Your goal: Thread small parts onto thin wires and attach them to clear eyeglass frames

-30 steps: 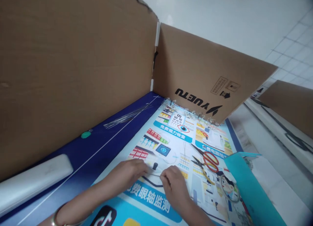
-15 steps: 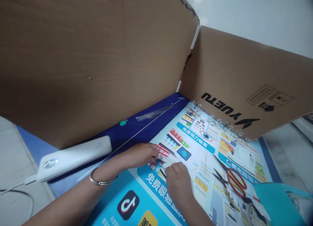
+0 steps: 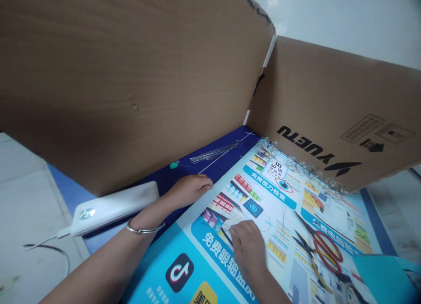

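My left hand (image 3: 190, 190) is over the dark blue strip at the poster's edge, its fingers pinched together. Closed in a loose fist, my right hand (image 3: 249, 247) rests low over the printed poster (image 3: 184, 234). Whatever either hand holds is too small or hidden to make out. A bundle of thin clear strands (image 3: 213, 154) lies on the blue strip beyond my left hand. To the right of my right hand are pliers (image 3: 316, 269) with dark jaws and yellowish handles, and red-handled scissors (image 3: 336, 249).
Tall cardboard panels (image 3: 131, 54) stand at the left and back right (image 3: 315, 93). Small clear pieces (image 3: 305, 170) are heaped along the back panel's foot. A white power bank (image 3: 115, 207) with a cable sits at left, near a green blob (image 3: 174, 165). A teal item (image 3: 383, 275) lies lower right.
My left hand has drawn away from my right, up and left from the poster to the blue strip. My right hand stays about where it was; the view has shifted slightly.
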`<action>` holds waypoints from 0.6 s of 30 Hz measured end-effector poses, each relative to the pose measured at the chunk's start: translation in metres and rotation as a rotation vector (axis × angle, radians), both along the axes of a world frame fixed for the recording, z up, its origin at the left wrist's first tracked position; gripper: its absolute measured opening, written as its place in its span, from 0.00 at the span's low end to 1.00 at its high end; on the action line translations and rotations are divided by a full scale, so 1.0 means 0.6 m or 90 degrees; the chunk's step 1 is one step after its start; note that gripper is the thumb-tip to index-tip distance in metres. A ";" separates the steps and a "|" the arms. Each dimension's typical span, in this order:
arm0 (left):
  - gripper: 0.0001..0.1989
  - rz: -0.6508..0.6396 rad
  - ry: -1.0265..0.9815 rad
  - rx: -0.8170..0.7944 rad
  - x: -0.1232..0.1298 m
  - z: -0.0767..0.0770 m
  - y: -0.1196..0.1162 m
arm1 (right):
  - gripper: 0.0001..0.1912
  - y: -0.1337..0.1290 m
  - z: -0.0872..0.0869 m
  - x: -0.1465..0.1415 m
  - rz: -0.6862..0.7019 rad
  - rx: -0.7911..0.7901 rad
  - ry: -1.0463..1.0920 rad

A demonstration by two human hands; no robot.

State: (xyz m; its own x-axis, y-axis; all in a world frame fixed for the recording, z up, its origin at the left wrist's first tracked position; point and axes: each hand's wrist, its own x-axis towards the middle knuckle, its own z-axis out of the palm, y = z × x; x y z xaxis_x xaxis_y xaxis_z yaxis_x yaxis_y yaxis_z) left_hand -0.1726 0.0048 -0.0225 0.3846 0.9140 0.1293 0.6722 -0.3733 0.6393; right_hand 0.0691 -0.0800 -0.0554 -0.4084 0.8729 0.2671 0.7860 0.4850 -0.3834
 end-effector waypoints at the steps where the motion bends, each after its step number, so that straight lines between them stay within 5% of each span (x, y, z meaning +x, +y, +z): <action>1: 0.13 0.024 0.001 0.009 -0.004 -0.002 0.003 | 0.11 0.001 0.003 0.001 -0.013 -0.015 0.014; 10: 0.12 0.236 0.043 0.075 -0.042 -0.018 0.037 | 0.12 0.001 -0.002 0.004 -0.015 -0.013 -0.013; 18: 0.10 0.304 0.149 0.054 -0.062 -0.004 0.057 | 0.13 0.018 -0.060 0.020 0.039 0.144 0.034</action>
State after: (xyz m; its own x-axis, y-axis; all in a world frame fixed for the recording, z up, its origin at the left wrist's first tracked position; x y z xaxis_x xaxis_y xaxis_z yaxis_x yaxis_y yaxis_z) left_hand -0.2100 0.0389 -0.0247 -0.0435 0.9844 0.1703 0.9005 -0.0352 0.4334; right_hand 0.0810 -0.0693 -0.0911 -0.4390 0.7626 0.4751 0.7338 0.6095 -0.3001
